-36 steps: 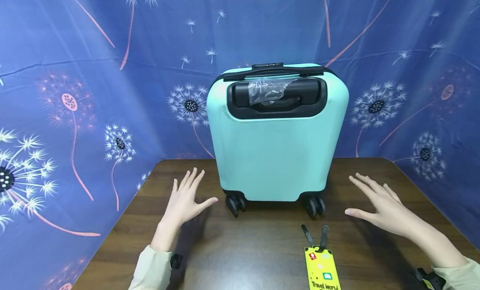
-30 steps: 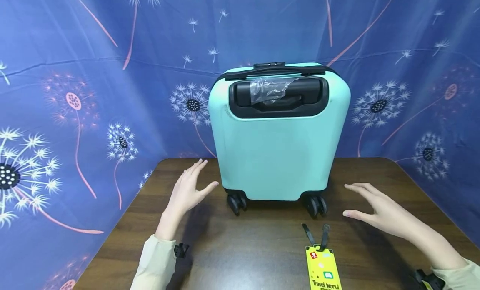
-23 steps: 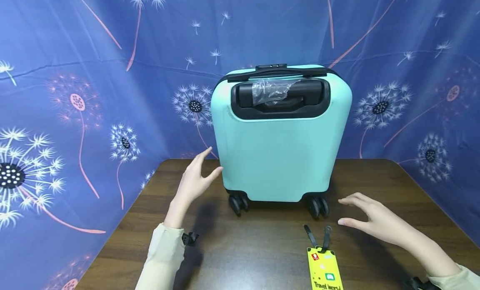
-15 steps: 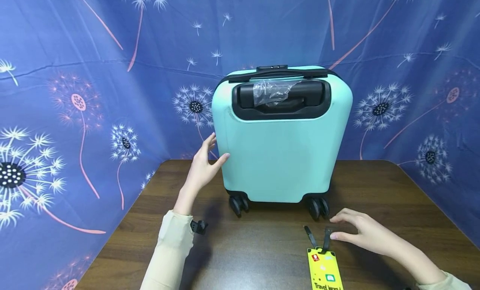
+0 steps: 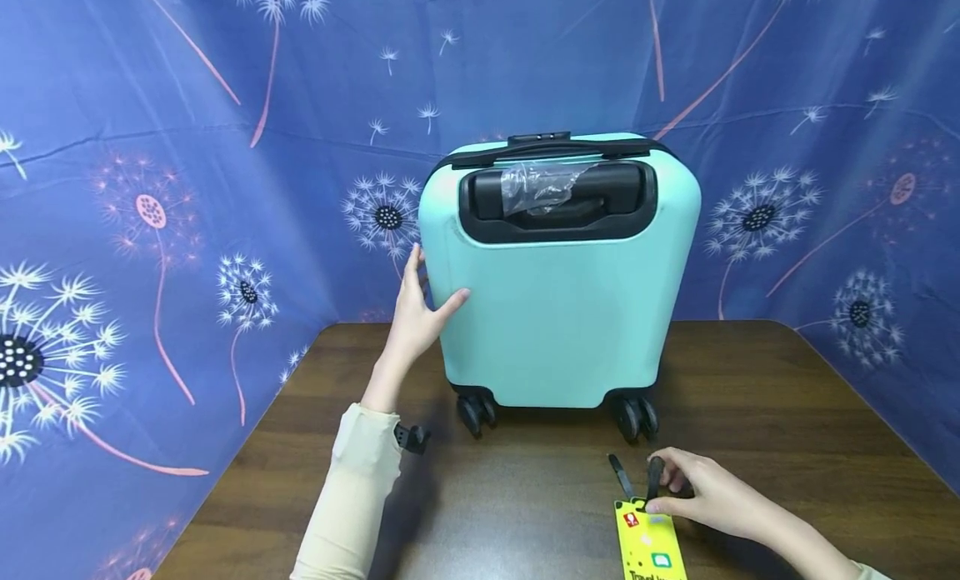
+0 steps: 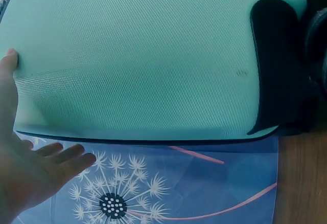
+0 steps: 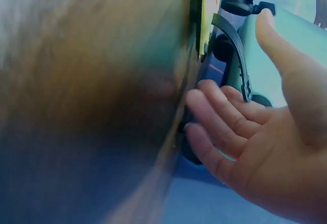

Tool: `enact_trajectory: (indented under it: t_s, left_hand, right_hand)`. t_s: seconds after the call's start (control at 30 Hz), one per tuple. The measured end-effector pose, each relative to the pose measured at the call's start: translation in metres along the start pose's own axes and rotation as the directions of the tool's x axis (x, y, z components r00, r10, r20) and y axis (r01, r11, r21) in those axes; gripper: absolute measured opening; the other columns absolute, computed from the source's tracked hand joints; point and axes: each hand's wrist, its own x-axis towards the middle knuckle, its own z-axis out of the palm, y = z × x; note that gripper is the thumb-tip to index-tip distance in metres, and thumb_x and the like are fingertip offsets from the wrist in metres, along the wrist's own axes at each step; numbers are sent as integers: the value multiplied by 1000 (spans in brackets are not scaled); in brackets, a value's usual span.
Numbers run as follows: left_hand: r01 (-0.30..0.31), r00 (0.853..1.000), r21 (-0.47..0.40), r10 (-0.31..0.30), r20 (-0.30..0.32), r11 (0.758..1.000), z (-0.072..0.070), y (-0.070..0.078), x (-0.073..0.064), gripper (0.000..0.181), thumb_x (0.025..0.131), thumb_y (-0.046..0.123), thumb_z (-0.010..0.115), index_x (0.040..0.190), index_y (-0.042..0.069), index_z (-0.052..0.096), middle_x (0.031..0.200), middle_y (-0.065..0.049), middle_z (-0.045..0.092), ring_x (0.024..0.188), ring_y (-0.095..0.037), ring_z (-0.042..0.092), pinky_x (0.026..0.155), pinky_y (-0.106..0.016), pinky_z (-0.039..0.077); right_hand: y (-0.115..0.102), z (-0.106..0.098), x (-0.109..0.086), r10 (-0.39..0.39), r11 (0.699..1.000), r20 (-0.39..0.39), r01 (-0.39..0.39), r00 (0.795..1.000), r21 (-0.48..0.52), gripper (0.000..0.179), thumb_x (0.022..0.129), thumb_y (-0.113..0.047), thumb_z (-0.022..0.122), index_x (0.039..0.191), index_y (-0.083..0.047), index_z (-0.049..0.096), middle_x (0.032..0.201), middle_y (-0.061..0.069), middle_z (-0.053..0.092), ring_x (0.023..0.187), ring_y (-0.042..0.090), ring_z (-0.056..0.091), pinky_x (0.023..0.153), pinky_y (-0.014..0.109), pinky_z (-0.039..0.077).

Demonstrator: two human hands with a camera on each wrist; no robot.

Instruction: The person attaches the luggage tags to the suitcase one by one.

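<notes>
1. Black strap between thumb and fingers of the right grip; fingers loosely curved, thumb well apart in the wrist view. Contact hard to call, that view being partly blurred.
2. Yellow tag joined to the strap, on the wooden surface, lower edge cut off by the head view.
3. Left grip: fingers extended along the suitcase's side, thumb over its front.
4. Mint suitcase upright on black wheels, beyond the tag; clear film around its handle.
5. Blue dandelion-print cloth behind.
</notes>
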Motion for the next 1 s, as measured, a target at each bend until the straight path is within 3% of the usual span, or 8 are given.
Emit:
enact_trajectory:
  t_s: [0.2, 0.33, 1.0]
  left_hand:
    - [-19, 1000, 11, 19, -2, 1000, 2, -2, -1, 96, 80, 51, 68, 151, 30, 7, 153, -4, 24, 133, -24, 37, 103, -46, 40]
    - [-47, 999, 45, 48, -8, 998, 3, -3, -4, 97, 78, 51, 70, 151, 29, 10, 151, -5, 29, 132, -24, 39, 102, -47, 40]
    - [-16, 999, 1, 16, -45, 1000, 10, -4, -7, 96, 75, 53, 72, 149, 38, 12, 150, 0, 33, 133, -22, 40, 99, -48, 43]
  right_hand:
    - [4, 6, -1, -6, 975, 67, -9, 998, 223, 38, 83, -26, 71, 99, 3, 53, 75, -8, 53, 63, -2, 47, 51, 19, 40]
    - [6, 9, -3, -2, 956, 127, -36, 992, 292, 26, 84, -24, 70, 87, -2, 56, 72, -9, 52, 61, -3, 45, 48, 18, 35]
    - [3, 19, 3, 56, 949, 130, -94, 990, 300, 23, 84, -24, 70, 92, -4, 65, 70, -8, 53, 57, -1, 44, 48, 19, 32]
